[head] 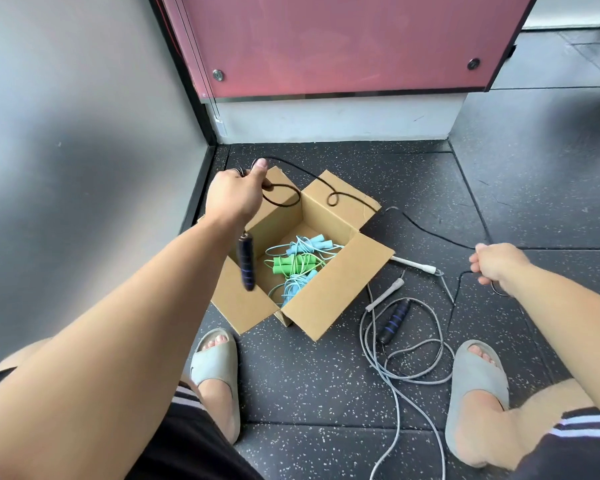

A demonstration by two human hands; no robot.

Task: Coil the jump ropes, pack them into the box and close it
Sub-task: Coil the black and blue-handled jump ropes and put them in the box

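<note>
One head-worn camera looks forward and down, close above the box (340, 285)

The cardboard box (329, 292) is sitting open near the floor's (309, 386) far left corner, flaps spreading outward, holding coiled blue ropes (305, 244) and a green rope (284, 263). The black rope (426, 229) is trailing across its far flap, one handle (246, 263) dangling above it, the other handle (394, 320) lying beside the loose grey rope (395, 370).

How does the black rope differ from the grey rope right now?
The black rope is gripped by the left hand and right hand, stretched over the box; the grey rope lies loose on the floor, untouched. The black rope has thick dark handles with blue rings; the grey rope has slim white handles. Neither is in the box.
</note>
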